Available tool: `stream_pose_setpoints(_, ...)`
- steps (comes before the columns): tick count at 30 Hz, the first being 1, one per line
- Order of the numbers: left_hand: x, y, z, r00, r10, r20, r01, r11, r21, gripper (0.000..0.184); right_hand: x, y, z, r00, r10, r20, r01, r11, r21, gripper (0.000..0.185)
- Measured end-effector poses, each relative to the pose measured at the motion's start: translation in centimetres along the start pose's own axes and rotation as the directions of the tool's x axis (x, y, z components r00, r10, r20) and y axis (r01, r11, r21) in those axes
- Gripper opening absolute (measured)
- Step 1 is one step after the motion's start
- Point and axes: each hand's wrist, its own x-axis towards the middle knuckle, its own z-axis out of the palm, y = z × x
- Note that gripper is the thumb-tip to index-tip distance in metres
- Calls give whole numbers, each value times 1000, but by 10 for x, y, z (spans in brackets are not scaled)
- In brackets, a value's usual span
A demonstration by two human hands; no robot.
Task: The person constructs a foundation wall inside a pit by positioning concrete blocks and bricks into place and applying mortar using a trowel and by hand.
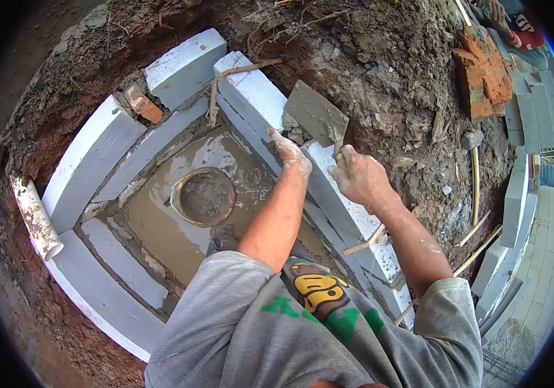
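Note:
My right hand [362, 181] is closed round the handle of a trowel [319, 111]. Its broad blade, smeared with grey mortar, lies over the gap between two pale blocks in the wall. At that same gap, my left hand [292, 156] rests by the inner side, fingers stretched toward the end of the upper block [251, 87]; some fingertips are hidden. Just below the trowel, the lower block [348, 194] runs under my right wrist. Wet mortar [295, 129] shows in the gap. Inside the pit, a round bucket [203, 197] of mortar sits in muddy water [154, 213].
A crooked root [244, 70] lies across the upper block. A broken brick [143, 105] fills a gap in the far wall. White pipe [36, 218] leans at left. Orange bricks [484, 74], a hammer [473, 142] and stacked blocks [539, 107] are right, near another person [506, 22].

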Motion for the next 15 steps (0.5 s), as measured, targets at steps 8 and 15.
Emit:
stream_pose_setpoints(8, -25, 5, 11, 993, 32, -114, -12, 985, 170, 94, -31, 12, 14, 988, 6, -156, -31, 987, -158, 34)
stream_pose_setpoints(15, -10, -2, -17, 999, 47, 27, -53, 964, 261, 95, -37, 22, 8, 980, -58, -190, 1, 958, -287, 37)
